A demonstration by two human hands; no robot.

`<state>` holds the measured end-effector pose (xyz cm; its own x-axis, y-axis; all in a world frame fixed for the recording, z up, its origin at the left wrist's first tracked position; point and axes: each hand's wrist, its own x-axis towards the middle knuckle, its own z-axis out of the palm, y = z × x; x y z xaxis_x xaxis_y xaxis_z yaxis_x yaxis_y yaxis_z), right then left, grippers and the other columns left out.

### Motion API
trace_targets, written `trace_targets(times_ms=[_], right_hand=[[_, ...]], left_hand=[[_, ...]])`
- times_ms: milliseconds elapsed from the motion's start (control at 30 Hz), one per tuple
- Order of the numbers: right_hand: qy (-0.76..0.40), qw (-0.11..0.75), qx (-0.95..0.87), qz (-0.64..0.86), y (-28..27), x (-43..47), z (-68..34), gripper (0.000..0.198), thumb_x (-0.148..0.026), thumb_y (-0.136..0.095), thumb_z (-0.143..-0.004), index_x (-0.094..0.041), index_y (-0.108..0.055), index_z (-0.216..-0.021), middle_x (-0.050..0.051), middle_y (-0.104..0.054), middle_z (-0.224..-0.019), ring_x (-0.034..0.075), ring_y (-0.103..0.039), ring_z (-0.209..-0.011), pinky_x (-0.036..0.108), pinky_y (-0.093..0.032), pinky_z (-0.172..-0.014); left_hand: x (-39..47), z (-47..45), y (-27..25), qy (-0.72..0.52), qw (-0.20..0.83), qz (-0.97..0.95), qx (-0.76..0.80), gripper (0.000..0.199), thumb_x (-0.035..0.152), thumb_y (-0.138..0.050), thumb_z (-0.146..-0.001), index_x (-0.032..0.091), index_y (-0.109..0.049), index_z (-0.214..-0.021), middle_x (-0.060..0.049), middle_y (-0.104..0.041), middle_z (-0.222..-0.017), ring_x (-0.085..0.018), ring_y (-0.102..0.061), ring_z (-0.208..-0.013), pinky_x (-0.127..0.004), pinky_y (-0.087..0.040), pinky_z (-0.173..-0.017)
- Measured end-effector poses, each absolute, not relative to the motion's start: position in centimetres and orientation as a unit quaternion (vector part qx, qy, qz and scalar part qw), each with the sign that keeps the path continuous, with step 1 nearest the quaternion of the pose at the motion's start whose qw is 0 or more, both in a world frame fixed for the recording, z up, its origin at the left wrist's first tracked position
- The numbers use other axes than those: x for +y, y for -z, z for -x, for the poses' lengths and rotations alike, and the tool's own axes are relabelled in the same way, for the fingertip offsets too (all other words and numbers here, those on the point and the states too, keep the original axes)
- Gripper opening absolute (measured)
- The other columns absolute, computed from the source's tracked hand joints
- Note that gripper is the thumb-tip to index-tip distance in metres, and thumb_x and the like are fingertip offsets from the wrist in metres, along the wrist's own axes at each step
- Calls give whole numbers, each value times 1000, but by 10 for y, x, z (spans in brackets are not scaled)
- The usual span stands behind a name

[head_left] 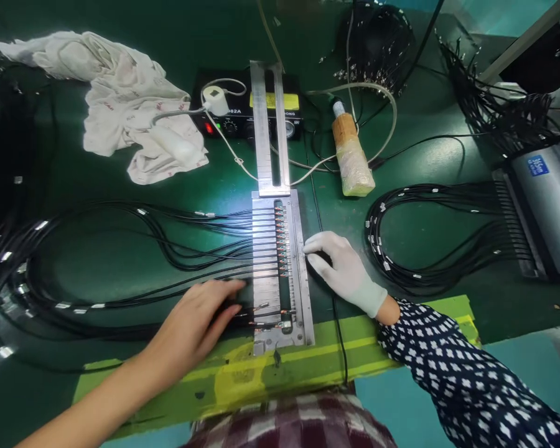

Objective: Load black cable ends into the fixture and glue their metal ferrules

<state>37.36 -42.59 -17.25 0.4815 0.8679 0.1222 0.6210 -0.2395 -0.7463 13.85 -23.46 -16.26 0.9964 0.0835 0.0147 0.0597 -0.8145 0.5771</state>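
Observation:
My left hand (193, 317), bare, curls over black cables (241, 315) left of the metal fixture's lower end. Its thumb and forefinger tips are apart; the cables come out beyond the thumb, and the other fingers are hidden. Loose stripped ends lie across the slotted metal fixture (267, 289). Higher up, a row of cables sits in its slots, with small coloured wire ends (284, 241) over the opening. My right hand (340, 267) wears a white glove. Its fingers are stretched out, touching the fixture's right edge, with a gap between thumb and forefinger.
A slotted metal bar (262, 134) extends from the fixture over a black control box (236, 124). White cloth (116, 106) lies left, a wood-handled tool (350, 149) right. Cable bundles (376, 230) loop to a grey 365nm unit (546, 199). Green tape (242, 386) covers the front edge.

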Motion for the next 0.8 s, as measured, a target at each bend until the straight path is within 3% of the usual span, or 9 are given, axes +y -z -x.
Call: trace_targets(times_ms=[133, 267, 367, 467, 800], right_hand=[[-157, 376, -477, 778, 174, -430, -371, 11, -16, -54, -91, -25, -61, -91, 0, -66, -103, 21, -59, -102, 39, -40, -94], [-155, 378, -474, 780, 175, -427, -372, 12, -16, -54, -91, -26, -61, -90, 0, -66, -102, 21, -60, -100, 39, -40, -93], [-156, 380, -473, 779, 175, -426, -373, 12, -15, -55, -92, -26, -62, -89, -1, -66, -100, 20, -60, -99, 39, -39, -92], [-164, 379, -474, 778, 174, -426, -373, 12, -16, -55, -93, -25, -61, -89, -1, -67, -99, 20, -60, -99, 38, -39, -91], [-179, 387, -476, 769, 170, -426, -376, 11, -16, -56, -93, -23, -61, -86, -2, -66, -94, 18, -60, -94, 35, -39, -87]], left_hand=[[-237, -124, 157, 32, 360, -928, 92, 14, 29, -47, -97, 22, -58, -102, -4, -58, -99, -18, -55, -94, -29, -46, -81], [-235, -126, 157, 21, 419, -900, 121, 11, 27, -49, -96, 21, -58, -94, -3, -58, -94, -15, -57, -90, -25, -48, -76], [-236, -134, 160, -58, 408, -905, 106, 10, 20, -52, -95, 21, -60, -100, -2, -60, -97, -14, -58, -93, -23, -48, -80], [-240, -148, 166, -108, 359, -926, 38, 23, 12, -50, -94, 20, -61, -113, -4, -59, -100, -13, -57, -93, -22, -48, -81], [-238, -171, 173, -110, 261, -956, -81, 32, 6, -46, -92, 13, -57, -121, -9, -59, -97, -16, -54, -84, -26, -47, -71]])
